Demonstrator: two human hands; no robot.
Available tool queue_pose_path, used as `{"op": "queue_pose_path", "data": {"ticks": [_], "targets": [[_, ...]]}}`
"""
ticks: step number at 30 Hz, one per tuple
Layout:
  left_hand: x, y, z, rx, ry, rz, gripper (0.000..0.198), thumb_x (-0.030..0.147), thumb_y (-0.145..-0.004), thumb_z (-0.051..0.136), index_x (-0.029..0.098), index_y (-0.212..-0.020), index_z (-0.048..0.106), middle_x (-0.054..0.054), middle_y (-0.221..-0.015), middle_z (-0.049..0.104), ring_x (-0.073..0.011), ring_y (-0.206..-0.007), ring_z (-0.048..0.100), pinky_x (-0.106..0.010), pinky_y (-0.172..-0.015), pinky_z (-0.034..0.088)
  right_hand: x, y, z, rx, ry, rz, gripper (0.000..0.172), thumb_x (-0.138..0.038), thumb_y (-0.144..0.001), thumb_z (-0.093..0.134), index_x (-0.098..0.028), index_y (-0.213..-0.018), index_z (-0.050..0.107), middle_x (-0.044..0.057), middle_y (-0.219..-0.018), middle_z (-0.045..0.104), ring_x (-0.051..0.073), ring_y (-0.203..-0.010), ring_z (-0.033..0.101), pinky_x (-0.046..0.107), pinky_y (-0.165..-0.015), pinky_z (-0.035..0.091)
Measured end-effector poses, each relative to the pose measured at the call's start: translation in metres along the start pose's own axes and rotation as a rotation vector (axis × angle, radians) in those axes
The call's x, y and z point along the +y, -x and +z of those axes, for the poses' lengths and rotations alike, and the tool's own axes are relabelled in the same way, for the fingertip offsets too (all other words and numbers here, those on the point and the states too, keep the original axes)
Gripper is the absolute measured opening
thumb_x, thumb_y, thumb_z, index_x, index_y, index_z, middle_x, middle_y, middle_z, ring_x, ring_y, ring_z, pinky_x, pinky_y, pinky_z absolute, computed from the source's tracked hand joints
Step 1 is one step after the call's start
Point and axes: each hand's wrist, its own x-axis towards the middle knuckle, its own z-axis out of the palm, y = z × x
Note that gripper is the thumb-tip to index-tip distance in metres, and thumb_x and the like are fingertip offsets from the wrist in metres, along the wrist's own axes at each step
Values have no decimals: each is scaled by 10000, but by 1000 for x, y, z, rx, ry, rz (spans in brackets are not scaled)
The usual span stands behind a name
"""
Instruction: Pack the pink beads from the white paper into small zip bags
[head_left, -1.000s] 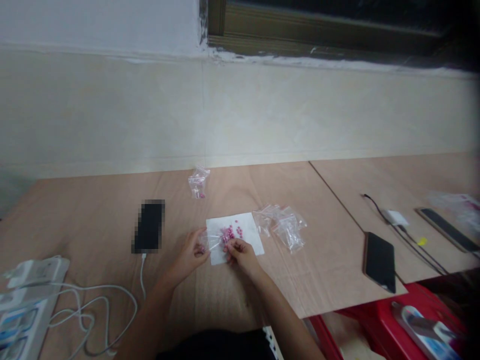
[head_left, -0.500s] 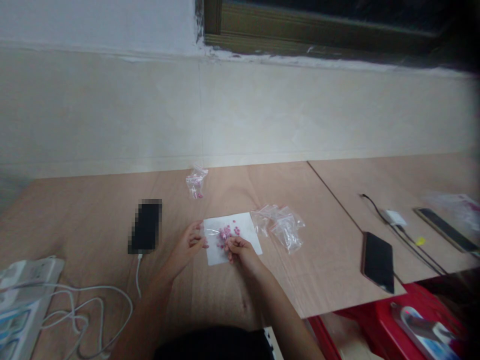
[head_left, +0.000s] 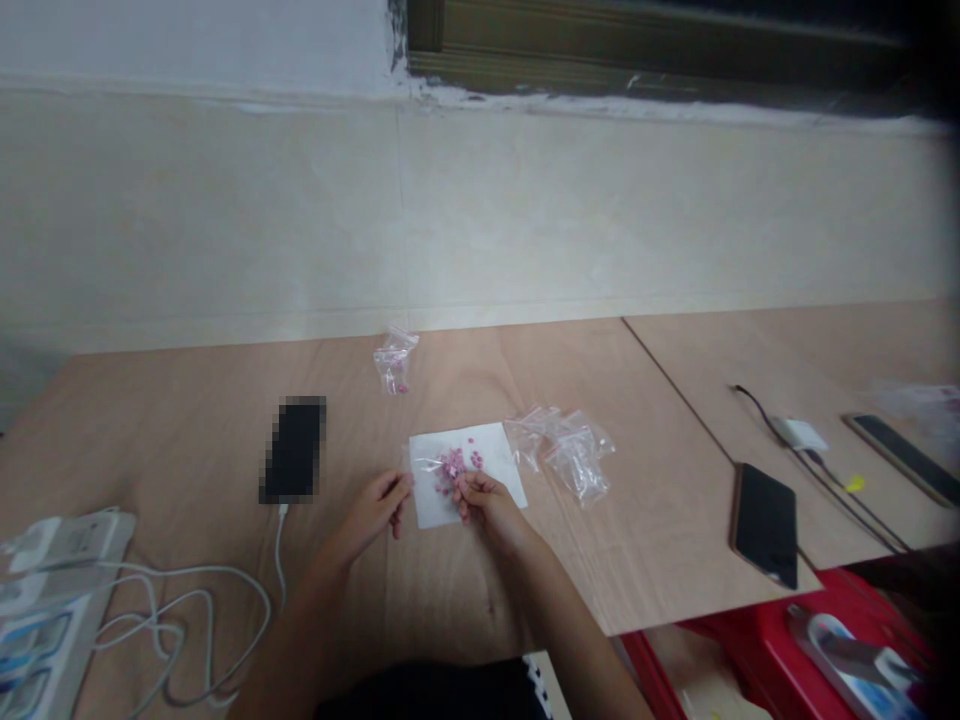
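A heap of small pink pieces (head_left: 453, 463) lies on a white sheet of paper (head_left: 502, 455), with several loose ones around it. At the heap's near right side, my right hand (head_left: 486, 500) is closed, its thumb and fingertips pinched at the pink pieces; what exactly is between them is partly hidden. A small clear plastic bag (head_left: 424, 463) seems to lie over the paper's left part, hard to make out. My left hand (head_left: 381, 508) is closed at that bag's left edge, with thumb and forefinger pinched together on it.
Several clear zip bags (head_left: 577, 455) lie right of the paper. Further back stands a bag with pink pieces (head_left: 395, 362). A phone on a cable (head_left: 294, 450), a power strip (head_left: 56, 610) and white cords are at left; another phone (head_left: 765, 525) is at right, near a red stool (head_left: 757, 640).
My left hand has drawn slightly back, and its spread fingers have closed into a pinch at the paper's left edge. My right hand stays at the heap. The view has shifted slightly.
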Motion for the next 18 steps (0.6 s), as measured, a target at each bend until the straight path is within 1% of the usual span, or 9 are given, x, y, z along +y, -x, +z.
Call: {"op": "queue_pose_path", "data": {"ticks": [3, 10, 15, 18], "targets": [[5, -1, 0, -10, -5, -2, 356, 500, -748, 519, 183, -611, 436, 88, -464, 422, -64, -342, 433, -166, -313, 388, -1, -1, -1, -10, 4, 11, 294, -404, -600, 735, -155, -665, 591, 20, -628, 590, 82, -433, 460, 228, -414, 344], [19, 1, -1, -47, -23, 8, 303, 449, -749, 521, 172, -645, 457, 71, -527, 482, -63, -364, 474, -176, -339, 423, -5, -1, -2, -35, -28, 26, 273, -385, -623, 731, -145, -660, 606, 10, -585, 583, 74, -405, 459, 218, -399, 338], [16, 0, 3, -13, -23, -18, 330, 482, -755, 485, 168, -656, 466, 73, -517, 466, -58, -344, 453, -171, -306, 408, -2, -2, -3, -41, -67, 31, 284, -371, -597, 755, -142, -670, 605, 8, -617, 601, 69, -399, 472, 207, -382, 333], [11, 0, 5, -32, -14, -55, 352, 508, -754, 482, 172, -650, 464, 79, -490, 445, -63, -338, 443, -173, -292, 403, 0, -2, -4, -41, -84, 14, 287, -375, -601, 757, -141, -676, 608, 2, -597, 599, 70, -395, 474, 208, -388, 325]]}}
